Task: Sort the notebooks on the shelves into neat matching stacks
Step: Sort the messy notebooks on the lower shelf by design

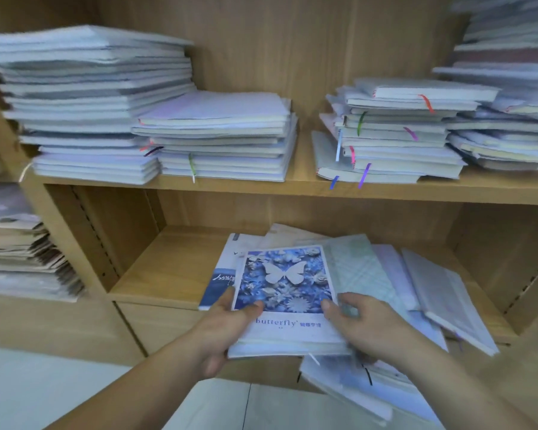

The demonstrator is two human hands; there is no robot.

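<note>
The butterfly notebook (284, 280) has a blue cover with a white paper-cut butterfly among flowers, and a white band below printed "butterfly". It lies face up, topmost on a thin pile, between the two grips at the front edge of the lower shelf (168, 262).

The left grip (227, 327) holds the notebook's left edge: thumb on the cover, fingers beneath the pile. The right grip (364, 324) touches the right edge with the thumb, fingers curled; whether it closes round the notebook cannot be told.

Lower shelf contents:
- Under the pile, left of the left grip: one blue-and-white notebook (222, 274).
- Beyond and right of the right grip: three fanned notebooks, namely one pale green (361, 268), one lavender (392, 274) and one grey-white (448, 299).
- Below the right grip: further overhanging notebooks (354, 386) past the shelf edge; the count is blurred.

Upper shelf (292, 184), above both grips, carries four stacks:
- a tall left stack (84, 97);
- a lower stack (218, 138) touching it;
- a ragged stack (392, 131) with coloured ribbon markers;
- a tall right stack (510, 88).

Far left of the left grip, a side compartment holds one untidy pile (22, 252).
</note>
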